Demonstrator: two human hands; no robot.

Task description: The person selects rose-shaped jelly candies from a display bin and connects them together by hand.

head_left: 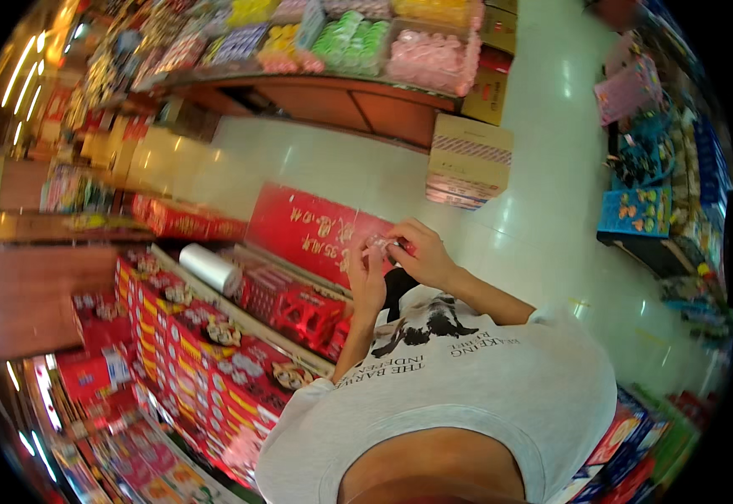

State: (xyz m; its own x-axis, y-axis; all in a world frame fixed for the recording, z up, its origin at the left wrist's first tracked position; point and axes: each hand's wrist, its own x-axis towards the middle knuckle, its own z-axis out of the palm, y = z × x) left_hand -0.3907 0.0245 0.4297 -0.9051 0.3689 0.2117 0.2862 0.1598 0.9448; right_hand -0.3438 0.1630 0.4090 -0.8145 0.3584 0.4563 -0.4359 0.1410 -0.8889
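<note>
In front of my chest my left hand [368,284] and my right hand [425,254] meet, fingers pinched together. Between their fingertips is a small, shiny, clear and pinkish piece [378,242] that looks like a plastic wrapper or packet. Its exact kind is too small to make out. A bit of red shows by the right fingers, partly hidden. Behind the hands lies a red board [299,227] with gold writing. Near my left forearm are red packages [303,309] in an open carton.
A white plastic roll [210,269] rests on stacked red cartons [198,336] at left. Ahead stands a display table [366,105] with tubs of coloured sweets. A cardboard box [469,160] sits on the pale tiled floor [543,193]. Shelved goods [635,210] line the right side.
</note>
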